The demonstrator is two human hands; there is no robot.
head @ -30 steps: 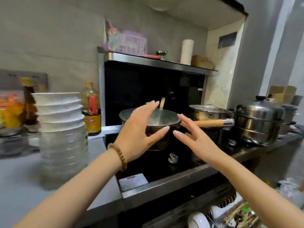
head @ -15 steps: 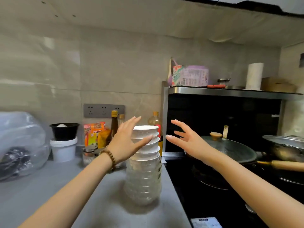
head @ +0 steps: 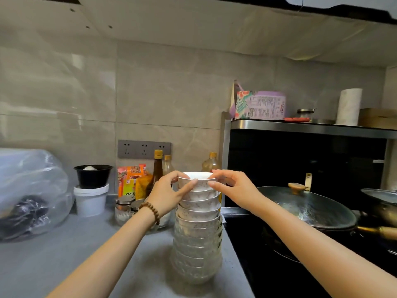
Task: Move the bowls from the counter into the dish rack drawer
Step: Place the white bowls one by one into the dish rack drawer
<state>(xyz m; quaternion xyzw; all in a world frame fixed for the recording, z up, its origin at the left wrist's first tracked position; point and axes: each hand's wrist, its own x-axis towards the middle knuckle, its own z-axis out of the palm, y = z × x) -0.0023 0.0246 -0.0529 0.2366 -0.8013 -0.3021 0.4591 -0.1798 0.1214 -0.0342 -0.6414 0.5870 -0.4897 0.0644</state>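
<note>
The tall stack of white speckled ceramic bowls stands on the grey counter, at 6 o'clock of the view. The left hand and the right hand pinch the top bowl — fingers closed on its rim. It seems nothing is moved yet — the drawer is not visible.

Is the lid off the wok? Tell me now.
No, the lid sits on the wok, its knob pointing up.
</note>
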